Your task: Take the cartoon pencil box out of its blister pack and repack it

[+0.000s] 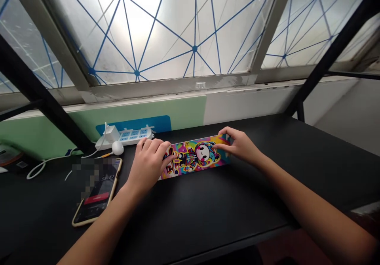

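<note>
A long, flat, brightly coloured box with a cartoon figure lies on the black table, running left to right. My left hand is curled over its left end, fingers bent onto the top and thumb against the printed face. My right hand grips its right end, fingers wrapped over the far edge and thumb on the near side. Both hands are closed on the box.
A phone in a pale case lies to the left of my left arm, its screen lit. Behind it sit a white power strip, a plugged charger with white cable and a small white ball. A black frame post stands at the right.
</note>
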`<state>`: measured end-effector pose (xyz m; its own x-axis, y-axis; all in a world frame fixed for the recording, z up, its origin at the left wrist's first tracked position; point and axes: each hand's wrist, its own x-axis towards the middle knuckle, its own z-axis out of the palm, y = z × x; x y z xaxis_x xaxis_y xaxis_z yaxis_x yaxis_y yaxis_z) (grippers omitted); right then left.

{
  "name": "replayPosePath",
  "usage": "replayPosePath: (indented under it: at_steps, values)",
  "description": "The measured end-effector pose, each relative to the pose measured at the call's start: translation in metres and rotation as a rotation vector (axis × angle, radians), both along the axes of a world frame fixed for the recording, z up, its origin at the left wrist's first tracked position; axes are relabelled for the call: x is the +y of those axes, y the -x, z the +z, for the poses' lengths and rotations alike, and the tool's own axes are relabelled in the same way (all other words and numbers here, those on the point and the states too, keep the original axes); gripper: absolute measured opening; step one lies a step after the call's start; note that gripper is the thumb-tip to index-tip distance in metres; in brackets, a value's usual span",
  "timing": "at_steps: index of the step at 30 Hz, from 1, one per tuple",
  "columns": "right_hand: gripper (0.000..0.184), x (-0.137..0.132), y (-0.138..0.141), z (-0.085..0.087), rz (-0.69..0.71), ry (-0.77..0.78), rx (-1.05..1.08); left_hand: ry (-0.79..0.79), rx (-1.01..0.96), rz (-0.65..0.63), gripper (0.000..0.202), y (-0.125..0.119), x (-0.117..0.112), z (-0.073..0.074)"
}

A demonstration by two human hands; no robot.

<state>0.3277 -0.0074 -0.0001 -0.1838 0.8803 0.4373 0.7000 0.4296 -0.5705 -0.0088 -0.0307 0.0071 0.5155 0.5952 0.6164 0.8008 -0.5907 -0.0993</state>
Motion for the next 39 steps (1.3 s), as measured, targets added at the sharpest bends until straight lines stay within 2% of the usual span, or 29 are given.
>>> replayPosePath:
  at_steps: [5,7,11,17,21,24,27,31,35,39]
  values:
    - [0.038,-0.013,0.002,0.007,0.03,-0.057,0.027,-0.111,0.051,-0.047,0.008,-0.002,-0.016,0.013]
    - [0.034,-0.019,0.008,0.008,0.096,-0.033,0.003,-0.054,0.106,-0.056,0.003,-0.003,-0.022,0.013]
    - [0.031,-0.025,0.02,0.004,0.231,0.062,-0.075,0.15,0.187,-0.112,0.007,-0.011,-0.028,0.007]
    - [0.023,-0.026,0.024,-0.001,0.326,0.187,-0.139,0.247,0.136,-0.09,0.041,-0.011,-0.023,0.004]
    - [0.03,-0.028,0.022,0.0,0.4,0.25,-0.174,0.299,0.121,-0.014,0.054,-0.005,-0.016,-0.009]
    - [0.025,-0.027,0.022,-0.001,0.439,0.28,-0.183,0.35,0.139,0.016,0.062,-0.004,-0.013,-0.02]
    - [0.027,-0.024,0.024,-0.003,0.396,0.249,-0.147,0.376,0.146,0.027,0.065,-0.005,-0.013,-0.023]
    - [0.051,-0.019,0.027,-0.007,0.297,0.178,-0.121,0.37,0.142,0.059,0.068,-0.01,-0.017,-0.022]
    - [0.076,-0.013,0.026,-0.014,0.244,0.192,-0.142,0.333,0.138,0.074,0.07,-0.019,-0.025,-0.024]
    - [0.075,-0.008,0.024,-0.019,0.217,0.235,-0.152,0.299,0.13,0.056,0.075,-0.024,-0.031,-0.024]
